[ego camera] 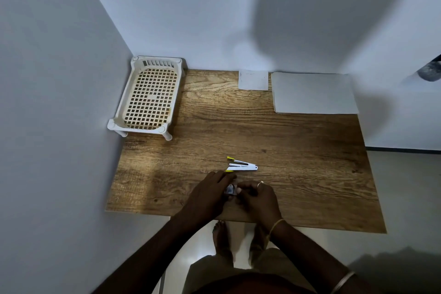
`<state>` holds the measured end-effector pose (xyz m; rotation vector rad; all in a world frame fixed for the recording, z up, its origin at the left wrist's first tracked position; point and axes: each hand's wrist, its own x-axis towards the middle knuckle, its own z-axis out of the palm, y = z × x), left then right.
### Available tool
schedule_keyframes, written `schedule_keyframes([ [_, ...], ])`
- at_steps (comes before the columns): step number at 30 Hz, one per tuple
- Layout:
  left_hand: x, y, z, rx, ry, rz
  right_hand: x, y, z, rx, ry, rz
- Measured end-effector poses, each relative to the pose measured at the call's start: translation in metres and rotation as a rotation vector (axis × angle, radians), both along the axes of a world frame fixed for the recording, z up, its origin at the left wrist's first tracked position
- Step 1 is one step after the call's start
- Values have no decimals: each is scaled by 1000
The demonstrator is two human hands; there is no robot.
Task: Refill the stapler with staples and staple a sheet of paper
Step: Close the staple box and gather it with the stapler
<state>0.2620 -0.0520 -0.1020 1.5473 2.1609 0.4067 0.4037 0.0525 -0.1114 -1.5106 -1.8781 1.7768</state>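
Observation:
A small white stapler point(242, 166) with yellow tips lies opened up on the wooden table point(298, 162), near the front middle. Just in front of it, my left hand point(210, 193) and my right hand point(257, 196) meet over a small staple box point(231, 190), which both pinch between their fingers. Most of the box is hidden by the fingers. A stack of white paper point(313, 93) lies flat at the back right of the table.
A white plastic lattice tray point(149, 98) on short legs stands at the back left against the wall. A small white square card point(253, 80) lies at the back edge beside the paper. Walls close in on the left and back.

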Motion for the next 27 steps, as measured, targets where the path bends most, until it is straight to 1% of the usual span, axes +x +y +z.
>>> schedule_keyframes([
  [4,1,-2,-1,18,-6,1,-3,0,3,-66,59,-67],
  [7,3,-3,-1,41,-23,4,-4,-2,5,-40,70,-37],
  [10,3,-4,-2,53,-49,17,-4,-2,5,5,51,12],
  [14,3,-5,-4,57,-63,31,-4,-2,3,-66,39,-37],
  [18,2,-8,-7,83,-73,29,-4,-2,2,-43,18,-32],
  [23,2,-7,-9,94,-70,37,-6,0,4,73,-19,48],
  [27,2,-6,-7,96,-71,53,-7,-1,8,9,20,17],
])
